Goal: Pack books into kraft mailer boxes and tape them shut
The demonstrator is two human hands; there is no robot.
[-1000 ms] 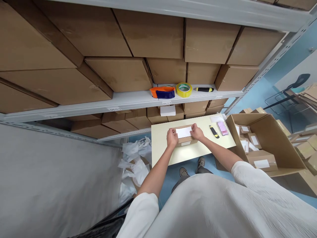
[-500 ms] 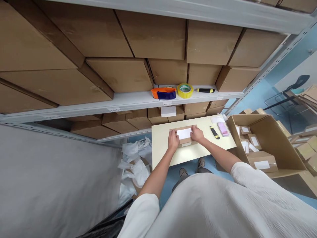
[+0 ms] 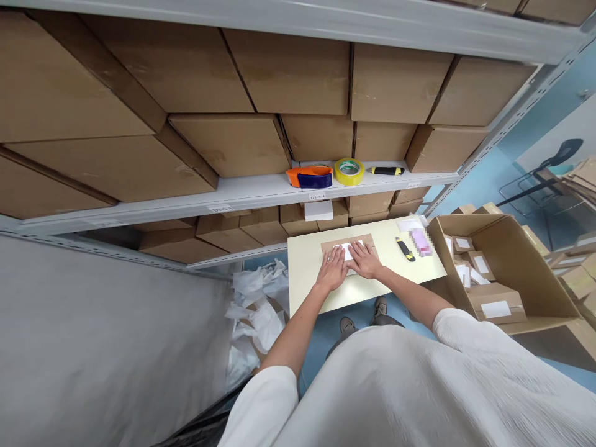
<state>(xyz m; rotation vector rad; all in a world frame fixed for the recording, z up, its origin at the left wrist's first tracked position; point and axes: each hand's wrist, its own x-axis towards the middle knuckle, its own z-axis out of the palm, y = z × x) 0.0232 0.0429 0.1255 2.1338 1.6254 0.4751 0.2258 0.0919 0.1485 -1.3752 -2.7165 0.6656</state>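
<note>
The flat brown cardboard mailer [image 3: 347,243] lies on the desk, with its white label [image 3: 347,251] under my fingers. It looks light and stiff, a thin card box that could slide easily on this smooth top, so I'd take hold of it by its long edges. My left hand [image 3: 332,269] and right hand [image 3: 364,261] are both open, palms down, fingers spread flat on the label, gripping nothing. The desk [image 3: 316,288] is pale cream. Just to the right lie a yellow-and-black utility knife [image 3: 405,249] and a pixelated pink item [image 3: 421,242]. Beyond them stands an open carton [image 3: 507,261] of small labelled boxes. Above, a steel shelf [image 3: 233,194] holds a yellow tape roll [image 3: 349,171] and an orange-and-blue tape dispenser [image 3: 310,177]. Crumpled white plastic [image 3: 255,323] lies on the floor.
</note>
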